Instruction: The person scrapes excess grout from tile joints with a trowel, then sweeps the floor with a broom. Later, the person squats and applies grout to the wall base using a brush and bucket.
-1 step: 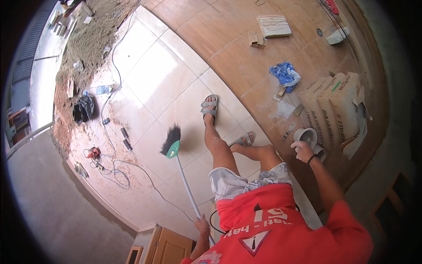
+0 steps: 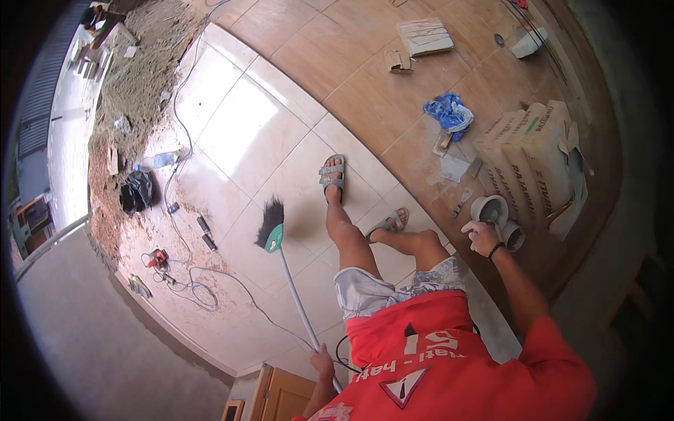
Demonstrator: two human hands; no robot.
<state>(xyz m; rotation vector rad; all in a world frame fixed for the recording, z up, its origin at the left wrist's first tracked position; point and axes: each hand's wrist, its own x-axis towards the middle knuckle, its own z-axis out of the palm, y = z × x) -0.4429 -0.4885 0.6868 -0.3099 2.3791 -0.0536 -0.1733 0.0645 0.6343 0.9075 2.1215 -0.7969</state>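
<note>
My left hand (image 2: pixel 323 363) is wrapped round the pale handle of a broom (image 2: pixel 295 295). The broom head (image 2: pixel 272 228), black bristles on a green base, is on the pale tiled floor left of my feet. My right hand (image 2: pixel 483 238) hangs out to the right with its fingers partly spread and loosely bent; I see nothing held in it. In the picture it overlaps the edge of a grey-white round container (image 2: pixel 490 209). Whether they touch I cannot tell. A second pale round container (image 2: pixel 513 236) is beside it.
Large cardboard boxes (image 2: pixel 523 165) stand at right near crumpled blue plastic (image 2: pixel 449 116). A white slab-like pack (image 2: pixel 425 37) lies farther off. On the left are a cable (image 2: pixel 235 275), a red power tool (image 2: pixel 157 259), a black bag (image 2: pixel 136 192), a bottle (image 2: pixel 166 160) and sand (image 2: pixel 137 77).
The view has shifted slightly, so the boxes and containers appear a little to the left. My left hand still grips the broom; my right hand has moved slightly.
</note>
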